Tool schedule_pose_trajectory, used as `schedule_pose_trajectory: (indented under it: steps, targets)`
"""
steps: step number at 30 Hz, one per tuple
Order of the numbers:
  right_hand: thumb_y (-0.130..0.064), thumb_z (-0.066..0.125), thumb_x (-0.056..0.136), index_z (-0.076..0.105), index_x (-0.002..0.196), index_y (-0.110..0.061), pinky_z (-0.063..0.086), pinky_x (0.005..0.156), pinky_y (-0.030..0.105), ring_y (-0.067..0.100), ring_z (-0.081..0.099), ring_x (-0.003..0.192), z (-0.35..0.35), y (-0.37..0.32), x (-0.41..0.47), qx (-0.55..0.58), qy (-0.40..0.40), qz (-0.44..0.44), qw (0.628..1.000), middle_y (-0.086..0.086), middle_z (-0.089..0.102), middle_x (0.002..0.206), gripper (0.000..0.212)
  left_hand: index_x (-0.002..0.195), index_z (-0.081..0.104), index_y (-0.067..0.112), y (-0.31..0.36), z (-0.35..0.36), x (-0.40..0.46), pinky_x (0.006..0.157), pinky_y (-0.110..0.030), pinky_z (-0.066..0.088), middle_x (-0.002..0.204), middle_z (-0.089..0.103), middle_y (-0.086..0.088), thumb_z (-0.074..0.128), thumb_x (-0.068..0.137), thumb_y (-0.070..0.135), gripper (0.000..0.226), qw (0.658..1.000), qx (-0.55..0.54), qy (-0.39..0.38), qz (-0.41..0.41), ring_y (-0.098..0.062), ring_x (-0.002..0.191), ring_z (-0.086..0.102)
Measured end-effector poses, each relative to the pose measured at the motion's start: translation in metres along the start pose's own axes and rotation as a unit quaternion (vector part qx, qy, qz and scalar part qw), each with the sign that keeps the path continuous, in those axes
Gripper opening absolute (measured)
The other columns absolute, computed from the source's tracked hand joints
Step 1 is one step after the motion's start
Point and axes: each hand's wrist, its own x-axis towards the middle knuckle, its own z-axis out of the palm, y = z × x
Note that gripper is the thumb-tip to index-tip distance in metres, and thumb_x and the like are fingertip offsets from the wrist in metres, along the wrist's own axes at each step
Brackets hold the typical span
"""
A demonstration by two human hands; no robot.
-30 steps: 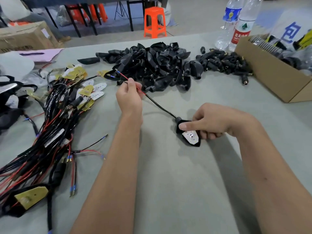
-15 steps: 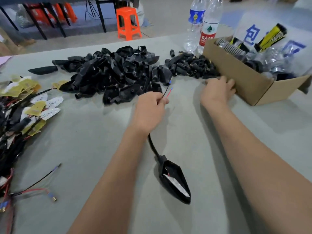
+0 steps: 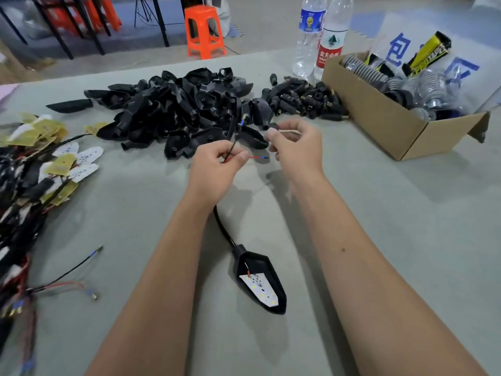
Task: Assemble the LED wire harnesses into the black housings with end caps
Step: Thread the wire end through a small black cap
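Between my two hands, the thin red and black wire ends (image 3: pixel 244 156) stick out of my left hand (image 3: pixel 217 169), which pinches them at the fingertips. My right hand (image 3: pixel 295 147) pinches a small black end cap (image 3: pixel 272 126) just beside them. Below my left wrist the black cable runs down to the housing (image 3: pixel 264 283) lying on the bench (image 3: pixel 379 240), its white LED board inside. Beyond my hands sits the pile of housings (image 3: pixel 176 109).

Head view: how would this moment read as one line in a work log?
left hand: pinches harness wires | right hand: pinches small black end cap | housing: on table, LED board inside | step: cap not yet threaded
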Motion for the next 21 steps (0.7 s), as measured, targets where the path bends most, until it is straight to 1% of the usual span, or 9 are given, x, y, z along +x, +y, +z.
schedule_pose_trajectory:
  steps: [3,5,7,9,11,13,16,19,21]
  targets:
    - [-0.001,0.067,0.095,0.070,0.094,-0.012,0.048,0.058,0.022,0.009,0.057,0.060,0.026,0.004,-0.029,0.109,-0.036,0.064,0.991,0.006,0.071,0.079,0.011,0.075,0.067,0.013,-0.008,-0.029,-0.013,0.049,-0.025,0.028,0.056,0.049,0.007,0.069,0.092,0.021,0.018,0.996,-0.032,0.050,-0.060,-0.009,0.050,0.035]
    - [0.001,0.068,0.093,0.074,0.097,-0.007,0.044,0.056,0.020,0.009,0.054,0.060,0.037,0.008,-0.048,0.143,-0.059,0.078,0.985,0.002,0.065,0.074,0.011,0.079,0.065,0.010,-0.011,-0.044,-0.026,0.046,-0.023,0.031,0.062,0.060,-0.001,0.065,0.095,0.019,0.018,0.992,-0.062,0.071,-0.083,-0.011,0.050,0.040]
    - [0.000,0.070,0.092,0.073,0.100,-0.009,0.046,0.058,0.020,0.009,0.055,0.062,0.043,0.010,-0.063,0.149,-0.079,0.080,0.983,0.000,0.065,0.076,0.013,0.082,0.065,0.012,-0.013,-0.056,-0.040,0.043,-0.018,0.035,0.069,0.070,0.001,0.063,0.098,0.014,0.016,0.988,-0.078,0.092,-0.093,-0.007,0.048,0.045]
    - [0.004,0.069,0.093,0.065,0.104,-0.009,0.045,0.057,0.019,0.011,0.054,0.064,0.044,0.009,-0.069,0.181,-0.101,0.093,0.974,0.004,0.063,0.083,0.017,0.082,0.068,0.015,-0.014,-0.062,-0.053,0.043,-0.013,0.033,0.071,0.073,0.002,0.064,0.098,0.011,0.017,0.986,-0.086,0.105,-0.094,0.000,0.044,0.044]
    - [0.008,0.061,0.096,0.058,0.104,-0.005,0.042,0.053,0.019,0.013,0.052,0.061,0.042,0.006,-0.071,0.213,-0.139,0.108,0.961,0.009,0.059,0.084,0.015,0.083,0.071,0.016,-0.015,-0.065,-0.059,0.044,-0.015,0.031,0.070,0.070,0.002,0.065,0.096,0.010,0.016,0.986,-0.096,0.108,-0.087,-0.001,0.044,0.041]
    - [0.008,0.052,0.101,0.057,0.102,-0.004,0.040,0.050,0.019,0.013,0.052,0.059,0.040,0.004,-0.071,0.242,-0.174,0.124,0.946,0.010,0.059,0.082,0.013,0.084,0.075,0.016,-0.014,-0.066,-0.060,0.046,-0.016,0.030,0.061,0.062,0.009,0.068,0.094,0.013,0.013,0.987,-0.096,0.109,-0.072,-0.003,0.046,0.038]
    - [0.004,0.047,0.104,0.057,0.109,-0.002,0.040,0.049,0.020,0.014,0.051,0.061,0.038,0.003,-0.071,0.247,-0.193,0.142,0.939,0.007,0.060,0.078,0.013,0.080,0.075,0.014,-0.012,-0.064,-0.058,0.046,-0.012,0.029,0.053,0.048,0.016,0.072,0.093,0.015,0.013,0.990,-0.088,0.103,-0.045,-0.001,0.046,0.036]
    - [0.001,0.047,0.105,0.056,0.111,-0.005,0.042,0.049,0.021,0.016,0.049,0.062,0.042,0.005,-0.074,0.218,-0.198,0.141,0.945,0.004,0.062,0.074,0.013,0.077,0.074,0.017,-0.011,-0.062,-0.057,0.050,-0.011,0.034,0.054,0.055,0.017,0.077,0.089,0.014,0.013,0.991,-0.078,0.099,-0.037,0.001,0.050,0.044]
    - [0.003,0.046,0.105,0.055,0.111,-0.004,0.041,0.050,0.021,0.017,0.051,0.062,0.044,0.005,-0.074,0.230,-0.177,0.142,0.946,0.006,0.061,0.077,0.013,0.076,0.074,0.018,-0.012,-0.062,-0.055,0.051,-0.012,0.036,0.056,0.058,0.016,0.078,0.088,0.013,0.013,0.990,-0.080,0.108,-0.046,0.001,0.051,0.047]
